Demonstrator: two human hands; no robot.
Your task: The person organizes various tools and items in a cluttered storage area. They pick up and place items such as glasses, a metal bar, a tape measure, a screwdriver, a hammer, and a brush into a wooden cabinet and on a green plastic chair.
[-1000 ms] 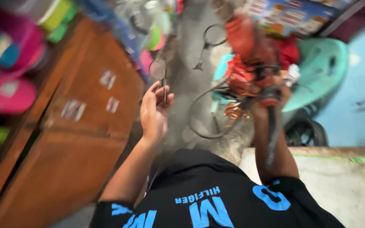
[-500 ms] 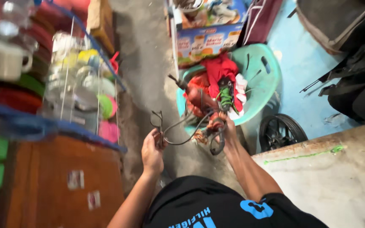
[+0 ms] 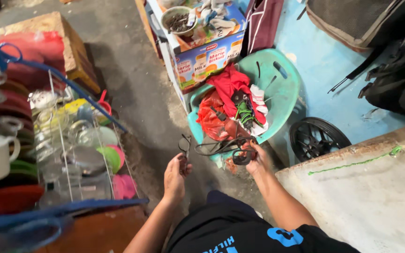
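Observation:
My left hand [image 3: 175, 174] grips a dark plug with a black cable [image 3: 212, 149] that loops across to my right hand [image 3: 257, 158]. That right hand is closed on the body of a rusty reddish power tool [image 3: 238, 149], held just above the front edge of a teal plastic chair [image 3: 282, 89]. Piled on the chair seat are a red cloth [image 3: 228, 84], an orange plastic bag [image 3: 211, 119], a white rag and a green cord.
A dish rack with cups, glasses and coloured plates [image 3: 71, 145] stands at left. Behind the chair sits a cardboard box [image 3: 207, 58] with a bowl of small parts [image 3: 176, 18]. A black wheel [image 3: 317, 138] leans by a concrete slab [image 3: 366, 197] at right.
The view tilted up and steadied. My hands came lower and closer together, the right hand bringing the tool down off the chair pile while the left keeps the cable end.

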